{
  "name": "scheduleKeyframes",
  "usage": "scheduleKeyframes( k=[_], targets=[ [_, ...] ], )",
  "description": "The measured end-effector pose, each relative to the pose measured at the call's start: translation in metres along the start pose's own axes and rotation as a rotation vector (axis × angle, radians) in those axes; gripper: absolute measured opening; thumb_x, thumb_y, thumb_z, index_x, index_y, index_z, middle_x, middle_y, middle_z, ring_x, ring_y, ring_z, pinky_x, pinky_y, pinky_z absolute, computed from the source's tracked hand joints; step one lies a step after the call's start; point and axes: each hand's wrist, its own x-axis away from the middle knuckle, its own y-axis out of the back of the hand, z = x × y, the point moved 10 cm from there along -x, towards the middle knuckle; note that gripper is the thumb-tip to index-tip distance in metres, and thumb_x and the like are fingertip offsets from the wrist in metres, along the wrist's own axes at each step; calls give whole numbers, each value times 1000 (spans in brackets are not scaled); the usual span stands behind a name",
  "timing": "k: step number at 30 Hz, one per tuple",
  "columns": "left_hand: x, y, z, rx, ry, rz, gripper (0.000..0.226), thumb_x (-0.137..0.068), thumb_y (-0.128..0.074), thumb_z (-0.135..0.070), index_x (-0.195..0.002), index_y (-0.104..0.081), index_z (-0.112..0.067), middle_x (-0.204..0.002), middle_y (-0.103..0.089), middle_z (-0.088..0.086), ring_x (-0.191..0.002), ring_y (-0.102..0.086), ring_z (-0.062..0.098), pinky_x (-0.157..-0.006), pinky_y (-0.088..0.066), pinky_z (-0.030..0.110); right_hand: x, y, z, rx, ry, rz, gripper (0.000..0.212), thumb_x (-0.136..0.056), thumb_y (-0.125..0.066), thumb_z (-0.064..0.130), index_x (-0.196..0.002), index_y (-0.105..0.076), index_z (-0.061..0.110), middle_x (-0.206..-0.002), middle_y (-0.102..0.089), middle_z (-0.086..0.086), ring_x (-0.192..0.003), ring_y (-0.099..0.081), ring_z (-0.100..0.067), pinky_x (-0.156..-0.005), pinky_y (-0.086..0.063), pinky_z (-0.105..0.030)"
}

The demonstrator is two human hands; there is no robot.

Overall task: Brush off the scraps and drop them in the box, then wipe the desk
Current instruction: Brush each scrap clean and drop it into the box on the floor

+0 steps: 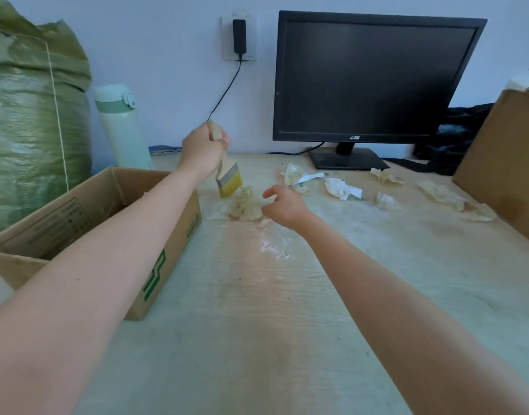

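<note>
The desk point(287, 339) is a pale wood-grain surface taking up most of the view; its near half is bare of paper, though dull smears and a white powdery patch point(273, 248) mark the middle; wiping is judged not yet begun, and no cloth is in view. A green woven sack point(32, 121) stands at the far left; a dark monitor point(371, 79) stands at the back; a second carton point(502, 163) occupies the right edge. The box point(155, 265) sits open-topped on the left of the desk; its interior is largely hidden behind the left forearm, so its contents cannot be judged. A pale green flask point(122, 127) stands behind the box. The scraps point(342, 188) lie crumpled in a loose band across the far part of the desk, from beside the box to near the right-hand carton; one flattened heap point(242, 206) lies just beside the box's far corner. The left hand point(203, 148) is clamped around the handle of the brush point(227, 175), bristles down and touching that heap; the right hand point(282, 205) hovers just right of it, fingers spread and curled, holding nothing. Assessment: brushing is at an early stage; most scraps remain on the desk.
</note>
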Motion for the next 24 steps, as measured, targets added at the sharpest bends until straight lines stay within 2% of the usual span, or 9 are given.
scheduleKeyframes(
  k=[2, 5, 8, 10, 12, 15, 19, 21, 24],
  targets=[
    [-2, 3, -6, -26, -22, -4, 26, -87, -48, -11, -66, -50, -26, -78, -54, -12, -87, -53, 16, -90, -51, 40, 0, 2, -5, 83, -14, -37, 47, -84, -50, 9, -130, -45, 13, -136, -33, -14, -84, -55, -24, -67, -45, -27],
    [-1, 1, -14, -193, -91, 15, 27, -86, -45, -9, -65, -46, -26, -93, -56, -3, -91, -52, 18, -78, -41, 28, -1, -5, -12, 125, -62, -6, 52, -83, -51, 13, -134, -38, 14, -140, -21, -14, -106, -55, -33, -90, -49, -38],
    [2, 1, -20, -340, -124, 8, 19, -86, -44, -11, -68, -45, -17, -97, -58, 4, -91, -52, 23, -76, -39, 30, -4, -12, -12, 160, -99, 28, 54, -84, -53, 16, -134, -34, 12, -141, -19, -16, -113, -51, -36, -95, -47, -42],
    [4, 1, -20, -404, -107, -9, 12, -85, -45, -13, -85, -54, -4, -102, -61, 13, -90, -57, 31, -83, -45, 35, -6, -16, -10, 129, -115, 47, 56, -83, -54, 17, -135, -34, 12, -142, -21, -16, -112, -51, -34, -94, -47, -40],
    [4, -2, -14, -400, -52, -2, 22, -84, -44, -10, -99, -56, 1, -108, -62, 18, -92, -62, 37, -87, -51, 43, -8, -20, -5, 64, -101, 54, 56, -84, -54, 18, -136, -34, 11, -140, -27, -15, -101, -52, -29, -82, -45, -33],
    [8, -9, -7, -343, 9, 9, 25, -84, -44, -9, -103, -57, 0, -110, -61, 17, -98, -60, 37, -88, -52, 47, -11, -26, 2, 13, -63, 74, 56, -84, -55, 19, -135, -34, 9, -136, -38, -14, -105, -53, -29, -74, -42, -31],
    [11, -13, -7, -210, 67, -11, 22, -84, -44, -10, -98, -58, -2, -106, -62, 14, -93, -64, 37, -87, -53, 47, -18, -26, 3, -108, -72, 65, 62, -84, -58, 16, -138, -30, 9, -119, -49, -13, -94, -51, -23, -69, -42, -28],
    [13, -14, -4, -106, 114, -24, 9, -84, -46, -11, -85, -54, -9, -88, -60, 9, -83, -66, 37, -84, -55, 46, -21, -24, 2, -197, -101, 52, 62, -84, -58, 15, -138, -28, 10, -108, -49, -10, -90, -50, -22, -71, -42, -29],
    [14, -18, -4, -31, 121, -32, 16, -85, -48, -14, -70, -46, -19, -73, -50, -4, -86, -67, 36, -84, -55, 46, -23, -26, 2, -195, -92, 42, 61, -85, -55, 12, -139, -26, 10, -102, -47, -8, -87, -50, -23, -70, -42, -30]
  ],
)
